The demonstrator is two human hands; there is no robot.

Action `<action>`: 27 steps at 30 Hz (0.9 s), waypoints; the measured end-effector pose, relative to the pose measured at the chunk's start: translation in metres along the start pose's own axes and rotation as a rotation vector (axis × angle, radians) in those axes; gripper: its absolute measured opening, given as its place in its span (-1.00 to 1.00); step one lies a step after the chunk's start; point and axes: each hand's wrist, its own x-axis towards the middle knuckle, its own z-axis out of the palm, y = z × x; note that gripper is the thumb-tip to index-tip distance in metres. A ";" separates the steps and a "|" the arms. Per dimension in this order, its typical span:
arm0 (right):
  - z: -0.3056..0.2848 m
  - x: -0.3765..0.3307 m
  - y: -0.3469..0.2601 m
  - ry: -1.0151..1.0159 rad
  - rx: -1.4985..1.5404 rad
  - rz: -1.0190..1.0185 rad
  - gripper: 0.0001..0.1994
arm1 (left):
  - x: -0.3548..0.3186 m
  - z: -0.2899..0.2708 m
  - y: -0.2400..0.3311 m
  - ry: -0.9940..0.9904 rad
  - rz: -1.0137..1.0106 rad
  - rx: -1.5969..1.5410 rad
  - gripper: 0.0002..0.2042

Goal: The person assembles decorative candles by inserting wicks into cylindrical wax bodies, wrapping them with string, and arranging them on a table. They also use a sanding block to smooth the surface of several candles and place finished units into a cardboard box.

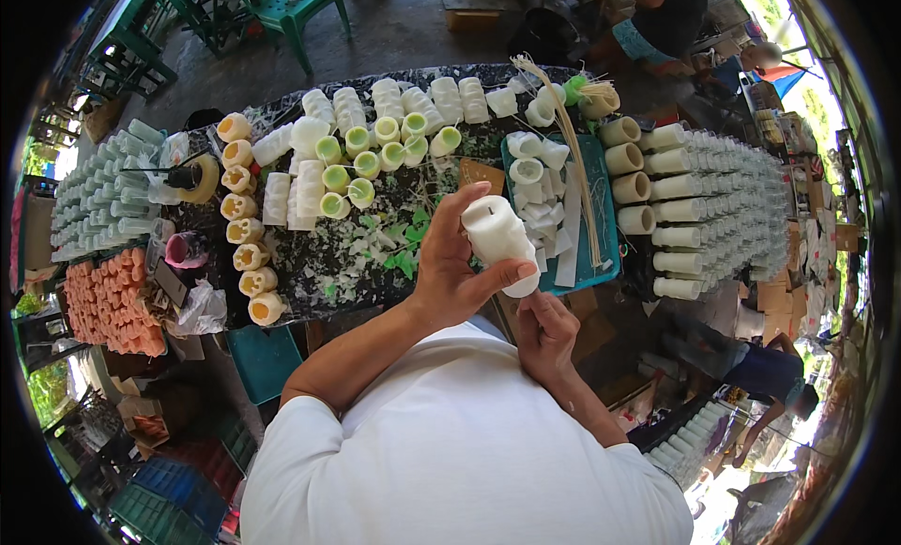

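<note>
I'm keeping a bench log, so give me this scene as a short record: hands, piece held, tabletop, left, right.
Left hand: wrapped around the white cylinder
Right hand: fingertips at its lower end
Piece held: tilted, uneven-sided, small dark mark on top
Tabletop: dark table; green-topped pieces; teal tray holding white pieces
Left: column of cream cups; heap of orange pieces
Right: rows of translucent cylinders
</note>
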 end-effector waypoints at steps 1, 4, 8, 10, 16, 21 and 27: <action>0.003 -0.001 0.002 0.027 -0.011 -0.015 -0.63 | 0.000 -0.004 -0.001 0.000 -0.007 0.038 -0.34; 0.011 -0.003 0.010 0.120 0.001 -0.052 -0.62 | 0.001 -0.011 -0.002 -0.063 -0.045 0.063 -0.29; 0.016 -0.014 0.036 0.182 0.291 0.178 -0.66 | 0.000 -0.005 0.000 -0.129 -0.105 -0.128 -0.26; 0.018 -0.010 0.042 0.215 0.370 0.171 -0.68 | -0.003 -0.007 -0.005 -0.101 -0.062 -0.094 -0.21; 0.018 -0.005 0.051 0.196 0.397 0.140 -0.68 | 0.000 -0.014 -0.009 -0.059 -0.001 -0.048 -0.24; 0.021 0.002 0.051 0.111 0.226 0.100 -0.68 | -0.003 -0.020 -0.016 0.036 -0.095 -0.058 -0.42; 0.011 0.018 0.021 -0.147 -0.076 0.116 -0.73 | 0.002 -0.085 -0.040 0.597 -0.372 -0.252 -0.66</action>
